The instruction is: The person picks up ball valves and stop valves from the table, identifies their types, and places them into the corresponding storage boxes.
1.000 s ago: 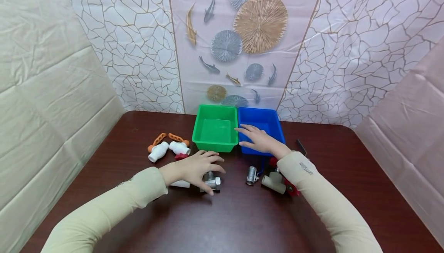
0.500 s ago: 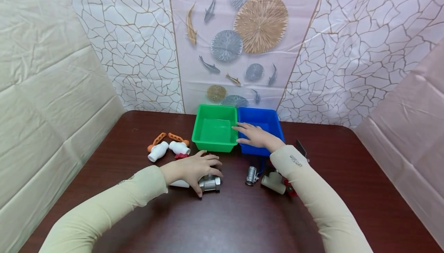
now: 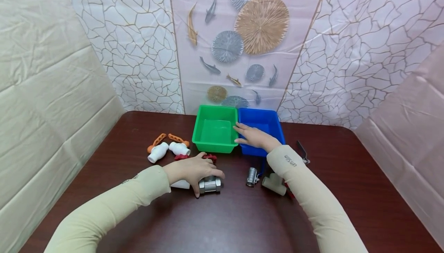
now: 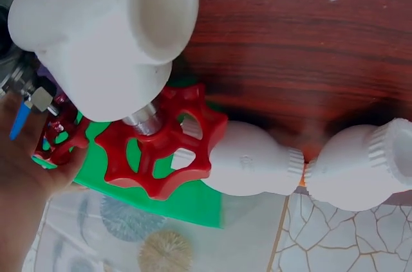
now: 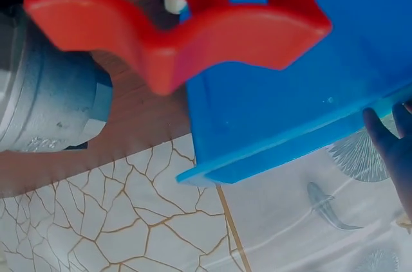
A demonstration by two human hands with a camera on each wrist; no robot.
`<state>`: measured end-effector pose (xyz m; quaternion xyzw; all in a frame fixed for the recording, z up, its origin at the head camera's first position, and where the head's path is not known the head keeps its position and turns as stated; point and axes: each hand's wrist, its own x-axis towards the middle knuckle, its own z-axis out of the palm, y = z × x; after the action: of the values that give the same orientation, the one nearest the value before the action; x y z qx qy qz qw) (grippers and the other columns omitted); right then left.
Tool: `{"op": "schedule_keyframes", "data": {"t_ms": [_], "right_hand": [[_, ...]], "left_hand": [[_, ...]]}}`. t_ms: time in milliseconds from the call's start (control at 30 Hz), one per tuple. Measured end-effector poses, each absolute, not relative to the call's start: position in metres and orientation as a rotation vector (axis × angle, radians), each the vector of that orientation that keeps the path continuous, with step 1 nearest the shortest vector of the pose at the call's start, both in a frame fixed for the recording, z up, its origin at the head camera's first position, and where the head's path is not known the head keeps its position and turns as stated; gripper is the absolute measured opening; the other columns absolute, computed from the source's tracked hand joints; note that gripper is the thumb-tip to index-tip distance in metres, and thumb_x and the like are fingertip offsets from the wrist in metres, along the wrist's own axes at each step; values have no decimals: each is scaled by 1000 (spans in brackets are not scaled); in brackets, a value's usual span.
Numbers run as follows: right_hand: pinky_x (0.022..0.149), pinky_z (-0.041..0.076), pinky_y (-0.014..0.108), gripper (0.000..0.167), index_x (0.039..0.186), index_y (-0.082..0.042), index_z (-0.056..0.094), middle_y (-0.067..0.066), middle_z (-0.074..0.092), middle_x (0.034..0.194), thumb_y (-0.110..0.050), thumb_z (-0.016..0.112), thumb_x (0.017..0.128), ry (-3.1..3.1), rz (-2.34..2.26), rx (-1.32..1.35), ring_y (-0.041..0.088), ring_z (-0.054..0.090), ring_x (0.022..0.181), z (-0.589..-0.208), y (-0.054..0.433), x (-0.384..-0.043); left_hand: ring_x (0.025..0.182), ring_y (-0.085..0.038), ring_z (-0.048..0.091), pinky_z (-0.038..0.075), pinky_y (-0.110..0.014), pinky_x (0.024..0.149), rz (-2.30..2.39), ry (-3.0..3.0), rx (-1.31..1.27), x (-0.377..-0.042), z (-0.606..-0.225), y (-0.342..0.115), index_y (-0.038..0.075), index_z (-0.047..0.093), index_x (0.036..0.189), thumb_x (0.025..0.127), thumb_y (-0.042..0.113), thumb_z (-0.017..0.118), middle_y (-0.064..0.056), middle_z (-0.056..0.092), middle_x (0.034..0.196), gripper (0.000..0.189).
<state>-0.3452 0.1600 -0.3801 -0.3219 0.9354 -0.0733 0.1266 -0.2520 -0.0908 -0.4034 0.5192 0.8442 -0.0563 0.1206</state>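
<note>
My left hand [image 3: 194, 172] is spread over a metal valve [image 3: 210, 185] with a red handwheel [image 3: 210, 157]. Its thumb points down by the valve's left end, and the index finger bends over the top right. In the left wrist view, fingers pass behind that small red handwheel [image 4: 61, 134]. Close beside this hand lies a white plastic valve [image 4: 96, 40] with a larger red handwheel [image 4: 161, 146]. My right hand [image 3: 254, 136], fingers straight and holding nothing, hovers over the blue bin [image 3: 280, 133], fingertips near the side shared with the green bin [image 3: 197, 129].
Two white ball valves [image 3: 158, 152] with orange handles lie at left. Below the right forearm are a metal ball valve [image 3: 252, 176], a grey-brown valve [image 3: 274, 184] with a red wheel, and a black lever handle [image 3: 301, 149]. Patterned cloth walls [image 3: 149, 33] close off the back.
My left hand has settled lower around the metal valve, its thumb shifting left and baring more of the body. My right hand has drifted slightly left over the blue bin.
</note>
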Motion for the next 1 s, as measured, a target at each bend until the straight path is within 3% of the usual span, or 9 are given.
{"op": "schedule_keyframes", "data": {"t_ms": [467, 1000], "right_hand": [[115, 20, 51, 67, 151, -6, 14, 14, 2, 159, -36, 44, 99, 2682, -288, -897, 34, 8, 146, -380, 161, -343], [115, 20, 51, 67, 151, -5, 16, 16, 4, 159, -37, 44, 99, 2683, -337, -897, 34, 7, 146, -385, 162, -346]], "left_hand": [[106, -12, 54, 40, -46, 90, -138, 2466, 1536, -253, -404, -84, 32, 51, 123, 61, 47, 85, 11, 63, 112, 72], [95, -13, 56, 37, -33, 71, -137, 2592, 1517, -251, -408, -80, 31, 53, 117, 58, 54, 84, 8, 67, 111, 71]]}}
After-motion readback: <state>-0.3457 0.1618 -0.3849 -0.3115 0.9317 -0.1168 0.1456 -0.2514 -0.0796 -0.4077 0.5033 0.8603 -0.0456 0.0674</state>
